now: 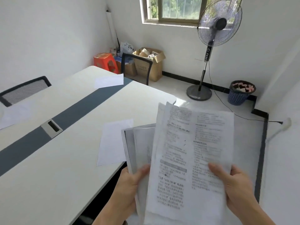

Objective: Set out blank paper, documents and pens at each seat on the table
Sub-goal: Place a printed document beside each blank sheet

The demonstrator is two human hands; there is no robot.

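Note:
Both hands hold printed documents in front of me, right of the table's near edge. My right hand (238,189) pinches the top printed sheet (191,151) at its right edge, thumb on the text. My left hand (129,185) grips the rest of the document stack (139,146), fanned out to the left beneath that sheet. A blank sheet (113,142) lies on the white table (48,184) near its right edge. Another blank sheet (108,81) lies at the far end, and a third (11,116) at the left side. No pens are visible.
A grey strip with a cable hatch (52,127) runs down the table's middle. Black mesh chairs stand at the left (24,90) and far end (138,69). A standing fan (212,46), blue waste basket (240,93), cardboard boxes (151,62) and orange stool (105,62) line the walls.

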